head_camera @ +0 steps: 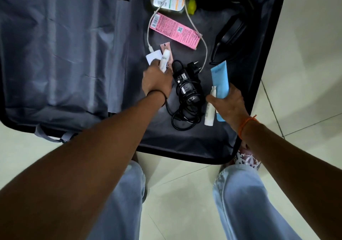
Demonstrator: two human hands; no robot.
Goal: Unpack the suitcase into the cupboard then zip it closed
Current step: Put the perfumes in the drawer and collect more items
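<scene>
The left hand grips a small white tube; the right hand clutches a blue tube and white tube above the open suitcase. The laptop charger lies between them. Overfull hands could drop a tube.

- Setting looked like a room in a home, most likely a bedroom; which room could not be told.
- Floor was pale glossy tile with thin grout lines, lower and right of frame.
- Open suitcase lay flat on it, grey lining exposed.
- Personal items inside: pink box, black charger, headphones.
- Patterned slipper at lower right.
</scene>
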